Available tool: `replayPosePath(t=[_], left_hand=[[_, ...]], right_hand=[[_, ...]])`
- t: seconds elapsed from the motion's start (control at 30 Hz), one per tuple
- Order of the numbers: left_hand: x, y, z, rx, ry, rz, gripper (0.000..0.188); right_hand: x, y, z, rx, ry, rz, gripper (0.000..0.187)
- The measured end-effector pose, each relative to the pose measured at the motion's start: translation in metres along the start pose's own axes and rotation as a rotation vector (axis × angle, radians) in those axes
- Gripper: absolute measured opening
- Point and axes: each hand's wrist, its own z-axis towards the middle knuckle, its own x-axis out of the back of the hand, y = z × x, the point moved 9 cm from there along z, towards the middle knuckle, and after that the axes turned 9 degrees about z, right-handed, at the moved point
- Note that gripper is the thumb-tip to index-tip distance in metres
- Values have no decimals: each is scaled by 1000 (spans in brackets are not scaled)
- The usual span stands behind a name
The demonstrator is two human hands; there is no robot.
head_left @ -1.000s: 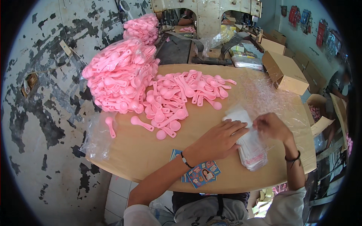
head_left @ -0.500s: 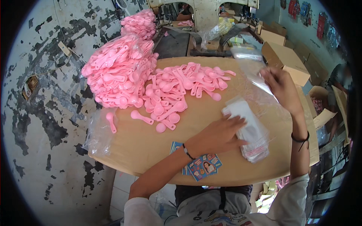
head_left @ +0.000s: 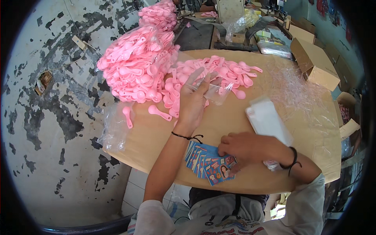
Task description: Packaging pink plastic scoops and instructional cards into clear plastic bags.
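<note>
Starting at the left edge, you've got a big heap of pink plastic spoons [head_left: 135,64] in a clear bag, and loose ones spill right across the brown tabletop [head_left: 156,137]. They look smooth and glossy, with round bowls and short flat handles.

Your left hand [head_left: 192,102] is up over that spill, fingers [head_left: 203,82] pinching a small clear plastic bag [head_left: 216,89]. It's thin, crinkly film, and it hangs out to the right of your fingertips, with the spoons just beyond and beneath it. So that hand is the nearer one to the spoons.

Down by the near edge, your right hand [head_left: 244,145] rests with its fingers curled onto a fanned stack of blue printed cards [head_left: 209,162]. I can't tell if it's actually gripping one. The cards fan out to the left of your knuckles.

Right of that is a flat stack of white bags [head_left: 268,117], long axis running away from you.
</note>
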Motion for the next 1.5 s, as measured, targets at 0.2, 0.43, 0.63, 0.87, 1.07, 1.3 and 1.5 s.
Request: replayPosePath(t=[0.2, 0.43, 0.63, 0.87, 1.07, 1.3, 1.5], left_hand=[[4, -11, 3, 112, 53, -265, 48], [0, -9, -1, 79, 35, -75, 39], [12, -1, 0, -14, 118, -131, 38], [18, -12, 2, 51, 149, -131, 47], [18, -9, 1, 27, 160, -170, 43], [-9, -4, -4, 15, -55, 25, 31], [-7, -7, -4, 44, -18, -257, 22]], right_hand=[[6, 18, 1, -104, -3, 256, 37], [60, 29, -14, -130, 206, 336, 25], [159, 107, -63, -385, 759, 436, 21], [156, 79, -21, -136, 773, 561, 21], [147, 76, -15, -165, 744, 572, 21], [144, 61, -10, -154, 712, 567, 22], [148, 54, -8, -90, 841, 607, 16]])
